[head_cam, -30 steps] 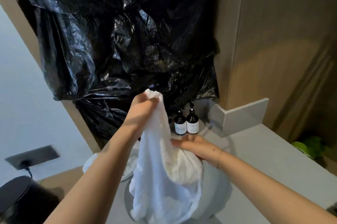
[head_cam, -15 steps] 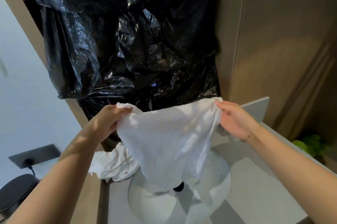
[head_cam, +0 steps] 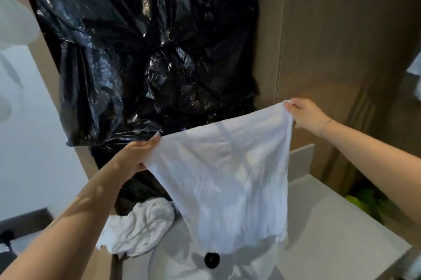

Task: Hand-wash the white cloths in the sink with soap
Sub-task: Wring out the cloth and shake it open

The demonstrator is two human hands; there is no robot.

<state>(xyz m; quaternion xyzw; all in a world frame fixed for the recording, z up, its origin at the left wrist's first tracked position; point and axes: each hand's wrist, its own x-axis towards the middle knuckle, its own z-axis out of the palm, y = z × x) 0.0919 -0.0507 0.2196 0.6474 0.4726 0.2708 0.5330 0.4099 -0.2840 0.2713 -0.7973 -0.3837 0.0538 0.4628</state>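
A white cloth (head_cam: 225, 177) hangs spread out flat in the air above the round white sink (head_cam: 177, 261). My left hand (head_cam: 139, 154) grips its upper left corner. My right hand (head_cam: 306, 114) pinches its upper right corner, held a little higher. The cloth's ragged lower edge hangs just above the sink's black drain (head_cam: 211, 260). A second white cloth (head_cam: 141, 227) lies crumpled on the counter at the sink's left rim.
Black plastic sheeting (head_cam: 148, 51) covers the wall behind the sink. A grey counter (head_cam: 337, 234) extends to the right, with a brown wall panel (head_cam: 341, 40) behind it. Something green (head_cam: 364, 200) sits low at the far right. A dark socket plate (head_cam: 20, 222) is at lower left.
The cloth went from a bunched bundle held up by my left hand to fully spread between both hands. My right hand rose and moved right; the soap bottles are now hidden behind the cloth.
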